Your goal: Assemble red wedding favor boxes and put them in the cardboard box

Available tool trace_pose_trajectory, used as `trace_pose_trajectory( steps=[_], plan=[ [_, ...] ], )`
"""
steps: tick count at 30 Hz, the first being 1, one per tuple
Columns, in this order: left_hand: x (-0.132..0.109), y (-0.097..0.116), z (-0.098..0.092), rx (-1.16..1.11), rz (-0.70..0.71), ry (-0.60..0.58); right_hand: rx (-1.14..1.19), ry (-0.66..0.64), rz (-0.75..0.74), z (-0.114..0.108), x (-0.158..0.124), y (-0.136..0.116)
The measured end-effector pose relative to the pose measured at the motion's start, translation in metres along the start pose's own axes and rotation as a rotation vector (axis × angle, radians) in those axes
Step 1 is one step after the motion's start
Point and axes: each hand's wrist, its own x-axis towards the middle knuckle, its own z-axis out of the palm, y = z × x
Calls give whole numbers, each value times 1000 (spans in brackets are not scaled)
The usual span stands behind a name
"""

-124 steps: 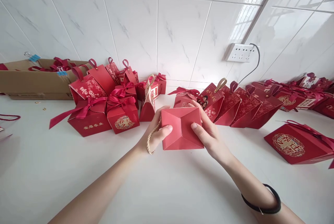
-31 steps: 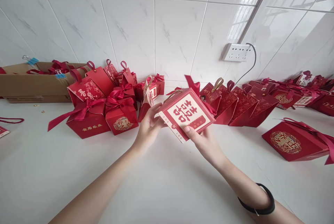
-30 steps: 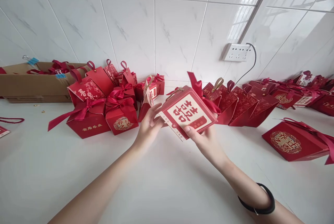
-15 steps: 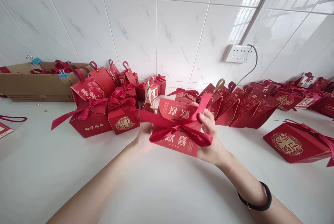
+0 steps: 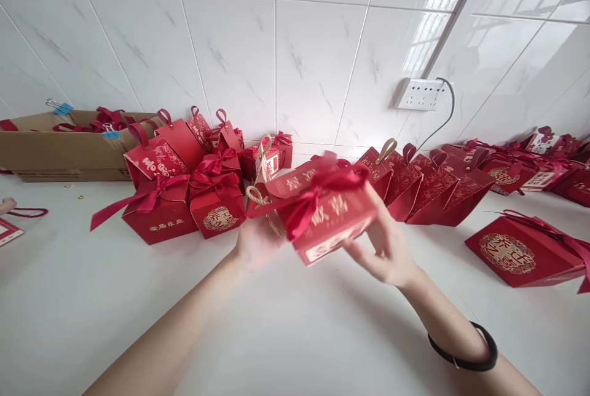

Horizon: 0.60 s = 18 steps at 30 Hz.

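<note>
A red gift box [image 5: 341,217] with pale gold characters is held up over the white table, its front side tipped into view. A dark red ribbon [image 5: 302,214] is tied across it in a bow, and a twisted beige cord handle [image 5: 258,196] sticks out at its left. My left hand [image 5: 258,242] grips the box's left side, its fingers largely hidden behind the box and cord. At the right end, my right hand [image 5: 385,239] has its thumb near the lower edge and its fingers up behind the box, slightly blurred.
Tied red boxes [image 5: 184,199] stand at the left by a cardboard carton [image 5: 64,156]. More red boxes [image 5: 415,190] line the right, with one [image 5: 525,251] lying nearer. A wall socket [image 5: 419,95] has a cable. Another person's fingers [image 5: 7,204] show at the left edge.
The box has turned and tilted, so its front side and lower edge now show. My right hand has shifted down along its right end. Another person's fingers have appeared at the far left.
</note>
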Motion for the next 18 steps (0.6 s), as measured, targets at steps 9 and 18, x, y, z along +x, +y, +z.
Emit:
trace_pose_trajectory(
  steps=[9, 18],
  plan=[
    [2, -19, 7, 251, 123, -65, 418, 164, 605, 11, 8, 0],
    [-5, -17, -1, 751, 333, -390, 715, -66, 570, -17, 15, -1]
  ],
)
